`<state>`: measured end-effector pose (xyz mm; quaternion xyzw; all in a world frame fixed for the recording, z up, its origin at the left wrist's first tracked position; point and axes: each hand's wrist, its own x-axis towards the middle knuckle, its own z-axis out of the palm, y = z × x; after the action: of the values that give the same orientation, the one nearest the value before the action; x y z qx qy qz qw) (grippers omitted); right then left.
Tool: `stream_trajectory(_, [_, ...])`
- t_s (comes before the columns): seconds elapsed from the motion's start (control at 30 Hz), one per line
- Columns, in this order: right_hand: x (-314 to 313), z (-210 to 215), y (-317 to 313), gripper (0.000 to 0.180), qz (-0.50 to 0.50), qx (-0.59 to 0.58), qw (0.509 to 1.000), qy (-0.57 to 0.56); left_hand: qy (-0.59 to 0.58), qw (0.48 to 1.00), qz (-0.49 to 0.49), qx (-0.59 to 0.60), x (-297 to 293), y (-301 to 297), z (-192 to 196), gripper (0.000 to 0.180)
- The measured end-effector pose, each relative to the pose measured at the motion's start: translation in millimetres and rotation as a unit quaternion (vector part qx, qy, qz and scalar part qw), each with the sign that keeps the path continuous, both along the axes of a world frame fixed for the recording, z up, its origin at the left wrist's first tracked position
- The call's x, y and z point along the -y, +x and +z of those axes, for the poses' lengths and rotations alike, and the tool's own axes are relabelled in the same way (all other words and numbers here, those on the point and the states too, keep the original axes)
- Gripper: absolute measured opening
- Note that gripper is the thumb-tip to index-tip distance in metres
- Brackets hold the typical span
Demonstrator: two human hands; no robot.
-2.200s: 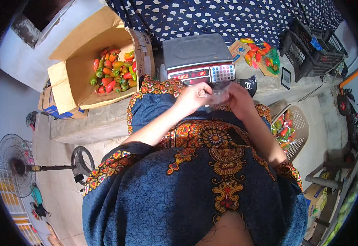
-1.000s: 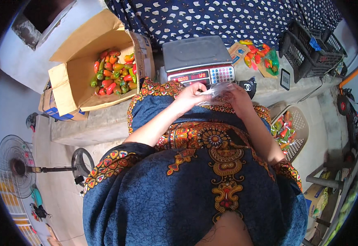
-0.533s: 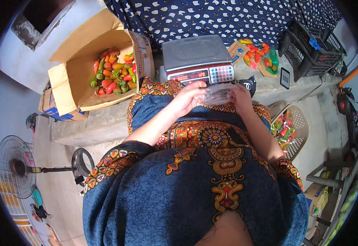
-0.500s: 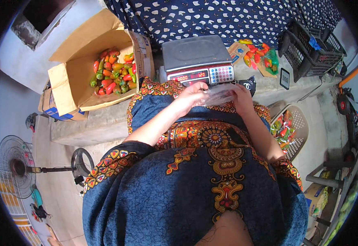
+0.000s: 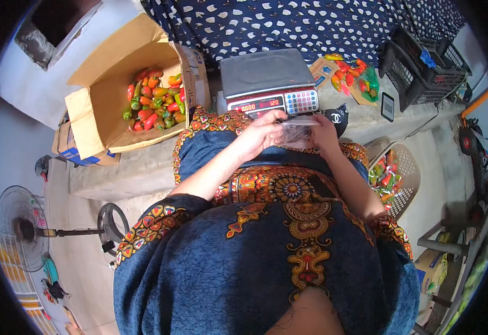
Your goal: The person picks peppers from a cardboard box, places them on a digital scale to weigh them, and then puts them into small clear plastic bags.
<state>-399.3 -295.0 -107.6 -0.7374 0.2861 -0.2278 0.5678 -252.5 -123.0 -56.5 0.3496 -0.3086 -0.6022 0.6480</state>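
A clear plastic bag is stretched between my two hands, above my lap. My left hand pinches its left side, and my right hand grips its right side. The bag looks flat, with nothing inside. Just beyond my hands stands a digital weighing scale with a grey, bare platform and a lit red display. To the left, a cardboard box lies tipped toward me, holding many red, orange and green peppers.
More peppers lie on cardboard and green netting right of the scale. Beyond are a phone-like card and a black plastic crate. A beige basket of bagged peppers stands low at right. A fan stands at left.
Both hands still hold the plastic bag. It has turned from a bunched, slanting shape to a flatter, more spread one, and my right hand has shifted slightly.
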Motion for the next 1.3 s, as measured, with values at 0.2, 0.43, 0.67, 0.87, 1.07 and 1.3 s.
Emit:
stream_trajectory(0.2, [-13.0, 18.9, -5.2, 0.023, 0.097, 0.228, 0.881, 0.404, 0.067, 0.810, 0.105, 0.573, 0.9, 0.9, -1.2, 0.019])
stream_trajectory(0.43, [-43.6, 54.3, -2.7, 0.023, 0.205, -0.038, 0.927, -0.313, 0.240, 0.596, 0.068, 0.764, -6.3, 4.9, 9.3, 0.056])
stream_trajectory(0.67, [19.6, 10.4, 22.3, 0.039, 0.132, -0.028, 0.890, -0.436, 0.045, 0.636, 0.088, 0.765, -33.8, 16.3, 26.6, 0.053])
stream_trajectory(0.87, [72.9, -82.5, -28.8, 0.031, 0.176, -0.169, 0.925, 0.290, 0.006, 0.672, 0.415, 0.614, -98.5, 157.6, 84.8, 0.016])
stream_trajectory(1.07, [57.3, -81.2, -3.0, 0.034, 0.129, -0.086, 0.899, 0.410, 0.396, 0.508, 0.321, 0.694, -179.9, 363.4, -20.7, 0.028])
stream_trajectory(1.3, [64.1, -91.4, -12.5, 0.033, 0.131, -0.184, 0.936, 0.269, 0.587, 0.318, 0.125, 0.734, -167.5, 375.0, -51.8, 0.043])
